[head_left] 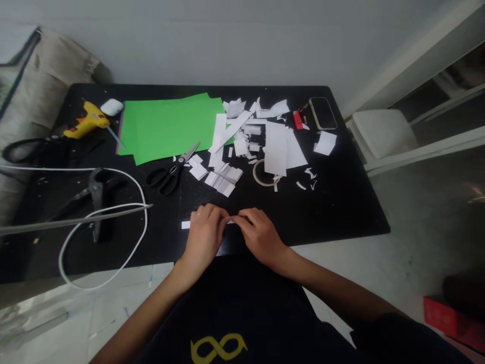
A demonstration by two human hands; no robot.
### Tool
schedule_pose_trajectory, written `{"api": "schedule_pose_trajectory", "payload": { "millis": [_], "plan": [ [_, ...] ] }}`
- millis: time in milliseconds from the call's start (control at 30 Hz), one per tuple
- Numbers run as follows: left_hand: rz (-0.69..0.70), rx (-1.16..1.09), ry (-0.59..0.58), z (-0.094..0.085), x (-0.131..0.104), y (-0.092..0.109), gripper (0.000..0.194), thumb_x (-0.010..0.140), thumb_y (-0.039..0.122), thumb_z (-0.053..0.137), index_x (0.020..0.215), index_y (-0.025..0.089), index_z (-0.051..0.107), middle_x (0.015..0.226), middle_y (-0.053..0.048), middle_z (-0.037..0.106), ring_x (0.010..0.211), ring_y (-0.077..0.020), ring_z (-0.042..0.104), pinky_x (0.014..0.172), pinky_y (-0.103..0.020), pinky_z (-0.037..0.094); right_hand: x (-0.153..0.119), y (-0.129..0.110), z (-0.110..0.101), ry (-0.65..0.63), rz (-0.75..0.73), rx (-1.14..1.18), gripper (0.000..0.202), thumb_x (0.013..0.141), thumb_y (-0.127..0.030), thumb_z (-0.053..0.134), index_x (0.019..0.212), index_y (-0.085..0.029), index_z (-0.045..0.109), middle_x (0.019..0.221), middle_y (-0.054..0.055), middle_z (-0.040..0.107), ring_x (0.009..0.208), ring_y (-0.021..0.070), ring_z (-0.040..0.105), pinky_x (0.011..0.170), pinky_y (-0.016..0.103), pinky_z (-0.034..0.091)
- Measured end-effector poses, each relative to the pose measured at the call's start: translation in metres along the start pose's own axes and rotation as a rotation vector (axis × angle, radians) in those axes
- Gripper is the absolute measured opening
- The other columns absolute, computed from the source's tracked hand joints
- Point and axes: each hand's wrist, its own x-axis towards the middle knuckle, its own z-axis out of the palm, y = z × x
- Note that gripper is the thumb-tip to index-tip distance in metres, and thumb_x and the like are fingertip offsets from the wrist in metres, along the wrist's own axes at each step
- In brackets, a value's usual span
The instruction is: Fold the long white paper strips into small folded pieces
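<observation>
A narrow white paper strip (185, 224) lies near the front edge of the black table, its left end showing beside my left hand (205, 230). My left hand is closed on the strip, thumb and fingers pinched together. My right hand (261, 235) pinches the strip's other part, its fingertips nearly touching those of the left. Most of the strip is hidden under the fingers. Beyond the hands lie small folded white papers (224, 179), black-handled scissors (172, 169) and a roll of tape (258, 174) partly under a white sheet (276, 147).
Green sheets (170, 126) lie at the back of the black table (333, 212). On the left are a yellow glue gun (89, 121), pliers (97, 197), a white cable (142, 230) and a white case (112, 107). A phone (323, 113) and red lighter (297, 120) lie at the back right.
</observation>
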Motion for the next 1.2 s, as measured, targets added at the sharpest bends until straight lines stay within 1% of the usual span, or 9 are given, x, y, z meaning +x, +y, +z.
{"api": "schedule_pose_trajectory", "payload": {
  "millis": [167,433,567,700,767,833,933,1000,1200],
  "plan": [
    [0.000,-0.001,-0.003,0.001,-0.001,0.000,0.012,0.102,0.018,0.057,0.095,0.020,0.067,0.098,-0.006,0.069,0.090,-0.0256,0.058,0.080,-0.040,0.037,-0.018,-0.003,-0.002,0.025,-0.066,-0.007,0.031,0.101,-0.005,0.052,0.124,-0.010,0.071,0.114,0.013,0.075,0.105,0.0251,0.066,0.091,0.040,0.052],
    [0.019,-0.021,-0.003,-0.002,0.000,0.000,0.012,0.103,0.017,0.057,0.097,0.019,0.066,0.098,-0.005,0.068,0.089,-0.0253,0.057,0.080,-0.040,0.037,-0.036,0.010,-0.029,-0.031,0.041,-0.176,0.028,0.100,-0.012,0.059,0.124,-0.015,0.073,0.116,0.013,0.072,0.105,0.0269,0.065,0.089,0.043,0.050],
    [0.035,-0.032,0.007,-0.001,0.000,-0.001,0.012,0.103,0.018,0.056,0.097,0.019,0.066,0.099,-0.005,0.068,0.090,-0.0252,0.058,0.079,-0.039,0.037,-0.046,0.023,-0.043,0.015,0.112,-0.187,0.024,0.100,-0.014,0.061,0.119,-0.016,0.076,0.107,0.012,0.071,0.099,0.0267,0.064,0.084,0.042,0.050],
    [0.035,-0.031,0.016,0.000,-0.001,-0.003,0.012,0.103,0.020,0.056,0.097,0.020,0.066,0.099,-0.006,0.069,0.090,-0.0253,0.057,0.079,-0.039,0.037,-0.042,0.031,-0.053,0.142,0.154,-0.156,0.011,0.097,-0.015,0.066,0.098,-0.017,0.077,0.095,0.009,0.071,0.089,0.0241,0.065,0.076,0.040,0.050],
    [0.030,-0.029,0.010,0.001,-0.001,-0.003,0.011,0.103,0.020,0.057,0.097,0.021,0.066,0.099,-0.006,0.069,0.090,-0.0254,0.058,0.080,-0.039,0.037,-0.034,0.027,-0.051,0.221,0.151,-0.104,0.009,0.096,-0.012,0.067,0.095,-0.017,0.075,0.094,0.009,0.072,0.089,0.0233,0.067,0.078,0.041,0.053],
    [0.027,-0.020,0.002,0.001,-0.001,-0.003,0.012,0.103,0.021,0.056,0.097,0.021,0.066,0.099,-0.006,0.068,0.090,-0.0255,0.058,0.079,-0.039,0.037,-0.025,0.018,-0.042,0.233,0.099,-0.002,0.015,0.096,-0.010,0.066,0.105,-0.018,0.074,0.101,0.009,0.074,0.096,0.0234,0.069,0.085,0.042,0.057],
    [0.016,0.003,-0.003,0.001,-0.001,-0.001,0.012,0.103,0.019,0.056,0.096,0.021,0.066,0.097,-0.006,0.069,0.089,-0.0260,0.058,0.079,-0.040,0.037,-0.016,0.000,-0.022,0.095,-0.041,0.144,0.029,0.099,-0.008,0.059,0.123,-0.019,0.071,0.118,0.011,0.075,0.112,0.0239,0.070,0.098,0.042,0.060],
    [0.008,0.005,-0.005,0.001,-0.001,0.000,0.012,0.102,0.018,0.056,0.096,0.020,0.067,0.097,-0.006,0.069,0.089,-0.0261,0.058,0.080,-0.040,0.037,-0.014,-0.008,-0.010,0.037,-0.064,0.151,0.033,0.101,-0.011,0.056,0.131,-0.016,0.068,0.124,0.013,0.075,0.117,0.0252,0.070,0.101,0.043,0.060],
    [0.010,0.004,0.012,-0.009,-0.009,-0.015,0.016,0.104,0.022,0.054,0.095,0.020,0.067,0.097,-0.007,0.069,0.091,-0.0261,0.057,0.081,-0.041,0.039,-0.017,-0.011,-0.002,-0.043,-0.072,0.051,0.031,0.101,-0.012,0.055,0.129,-0.011,0.068,0.123,0.015,0.075,0.111,0.0275,0.070,0.095,0.044,0.061]
  ]
}}
